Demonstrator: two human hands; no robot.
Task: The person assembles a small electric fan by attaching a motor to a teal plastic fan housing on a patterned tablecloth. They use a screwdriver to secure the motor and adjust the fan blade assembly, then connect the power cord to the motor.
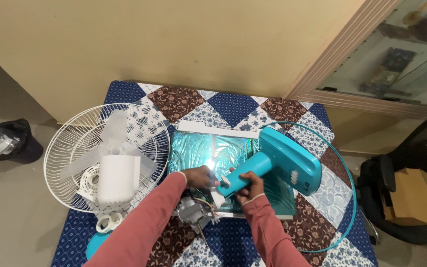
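Note:
A teal fan stand (285,160), with its base tipped up and its neck pointing toward me, lies over a shiny teal foil sheet (198,151). My right hand (249,185) grips the stand's neck near its lower end. My left hand (199,176) pinches a small white part (224,182) at the neck's tip. Just below my hands sits a grey fan motor (191,210) with loose wires. Both arms wear reddish sleeves.
A white wire fan grille (65,148) with clear blades and a white motor cover (118,178) lies at the left. A teal ring (349,198) curves along the right of the patchwork-covered table (223,106). A black chair (411,188) with cardboard stands right; a dark bag (11,141) lies left.

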